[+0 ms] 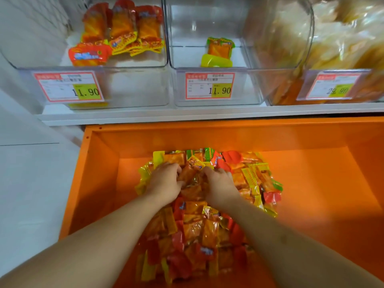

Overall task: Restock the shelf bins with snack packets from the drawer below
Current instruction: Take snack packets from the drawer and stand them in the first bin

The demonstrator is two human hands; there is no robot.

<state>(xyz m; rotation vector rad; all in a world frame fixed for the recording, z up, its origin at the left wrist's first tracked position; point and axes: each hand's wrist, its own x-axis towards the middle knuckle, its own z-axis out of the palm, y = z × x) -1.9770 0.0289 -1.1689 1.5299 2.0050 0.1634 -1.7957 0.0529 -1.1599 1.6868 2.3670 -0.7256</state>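
Note:
An open orange drawer (pixel 311 183) holds a heap of red, yellow and green snack packets (pixel 199 229). My left hand (pixel 165 182) and my right hand (pixel 220 183) are both down in the far part of the heap, fingers curled into the packets between them. On the white shelf above, the left clear bin (pixel 128 88) holds several red and yellow packets (pixel 118 36). The middle clear bin (pixel 247 88) holds a green-edged packet (pixel 220 48) and a yellow piece in front of it.
A third clear bin (pixel 291 59) at the right is full of pale orange packets. Price tags reading 11.90 hang on the left and middle bins. The white shelf edge (pixel 207 115) overhangs the drawer's back. A white cabinet side stands at the left.

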